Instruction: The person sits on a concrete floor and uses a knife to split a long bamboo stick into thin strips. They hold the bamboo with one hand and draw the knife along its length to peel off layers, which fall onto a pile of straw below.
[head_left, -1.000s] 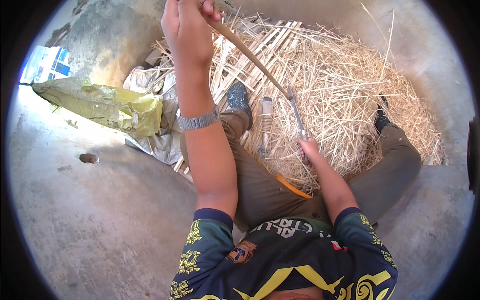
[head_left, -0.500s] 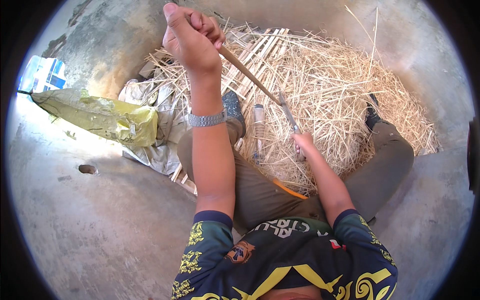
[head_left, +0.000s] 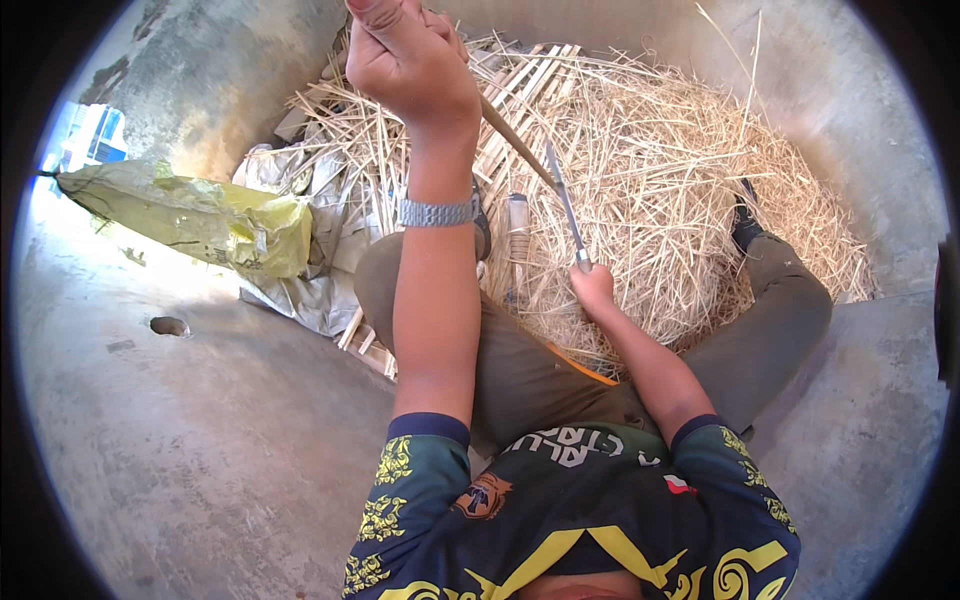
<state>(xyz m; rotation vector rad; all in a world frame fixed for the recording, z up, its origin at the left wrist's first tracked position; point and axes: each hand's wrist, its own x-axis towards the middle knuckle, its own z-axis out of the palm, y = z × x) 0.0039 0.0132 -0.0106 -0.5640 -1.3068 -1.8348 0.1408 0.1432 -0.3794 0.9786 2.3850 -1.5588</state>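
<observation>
Left fingers [head_left: 442, 28] curled round stick [head_left: 515, 137] slanting five o'clock; right fingers [head_left: 588, 279] closed on knife [head_left: 570, 218] pointing eleven. Left since shifted toward three.

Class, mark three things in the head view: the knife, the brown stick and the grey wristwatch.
Knife [head_left: 568, 208]: head view, on the middle of the blade.
Brown stick [head_left: 517, 141]: head view, midway along its visible length.
Grey wristwatch [head_left: 437, 213]: head view, on its band.

Downward fisheye from head height
</observation>
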